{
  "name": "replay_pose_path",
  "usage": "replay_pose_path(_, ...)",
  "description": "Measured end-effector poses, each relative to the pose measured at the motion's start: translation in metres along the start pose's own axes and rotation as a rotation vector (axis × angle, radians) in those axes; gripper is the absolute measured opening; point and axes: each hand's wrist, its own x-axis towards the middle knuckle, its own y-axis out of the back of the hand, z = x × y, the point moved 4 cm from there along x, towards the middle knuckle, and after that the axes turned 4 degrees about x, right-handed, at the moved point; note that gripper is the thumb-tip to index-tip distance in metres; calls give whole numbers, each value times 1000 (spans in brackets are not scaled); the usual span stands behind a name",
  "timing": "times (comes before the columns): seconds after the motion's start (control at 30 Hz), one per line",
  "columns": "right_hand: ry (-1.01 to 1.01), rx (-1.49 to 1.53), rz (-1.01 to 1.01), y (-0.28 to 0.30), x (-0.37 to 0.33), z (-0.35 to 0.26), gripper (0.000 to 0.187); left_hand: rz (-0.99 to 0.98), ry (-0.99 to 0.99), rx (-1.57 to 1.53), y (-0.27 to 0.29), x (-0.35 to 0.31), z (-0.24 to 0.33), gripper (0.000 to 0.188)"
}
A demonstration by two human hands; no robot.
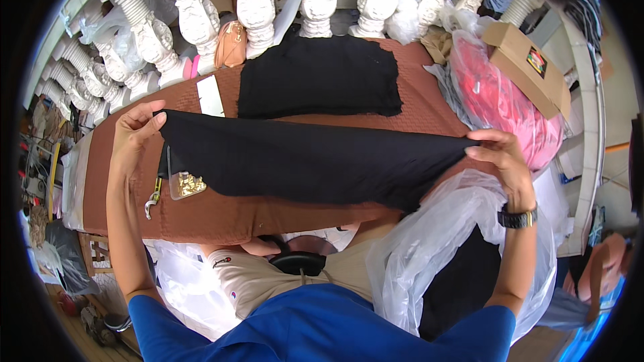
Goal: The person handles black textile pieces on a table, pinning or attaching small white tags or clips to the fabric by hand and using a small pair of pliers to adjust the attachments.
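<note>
A piece of black cloth (302, 161) is stretched lengthwise in the air between my two hands. Its upper left corner is pinched between thumb and fingers of my left hand (137, 131). At the other end my right hand (500, 157), with a dark watch (517, 218) on its wrist, pinches the upper right corner. Beyond it, a flat pile of black cloth (318, 77) lies on the brown-covered table (295, 220). Below my left hand are a clear plastic box (176, 192) of small gold-coloured pieces and a small tool with a yellow-green handle (155, 194). The hanging cloth partly hides the box.
White balusters (316, 0) line the far side, with a tan pouch (231, 45) before them. A white card (210, 96) lies left of the pile. A pink item in clear plastic (493, 87) and a cardboard box (526, 67) sit far right. Clear plastic sheeting (416, 261) with black cloth covers my right side.
</note>
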Motion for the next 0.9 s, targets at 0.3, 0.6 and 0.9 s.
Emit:
replay_pose_path(0.3, 426, -471, 193, 1, 142, -7, 11, 67, -289, 284, -30, 102, -44, 10)
replay_pose_path(0.6, 456, 243, 215, -13, 320, -27, 19, 99, -453, -220, -83, 248, -19, 3)
replay_pose_path(0.9, 311, 136, 249, -12, 320, 65, 20, 65, -452, -189, -120, 221, -116, 9)
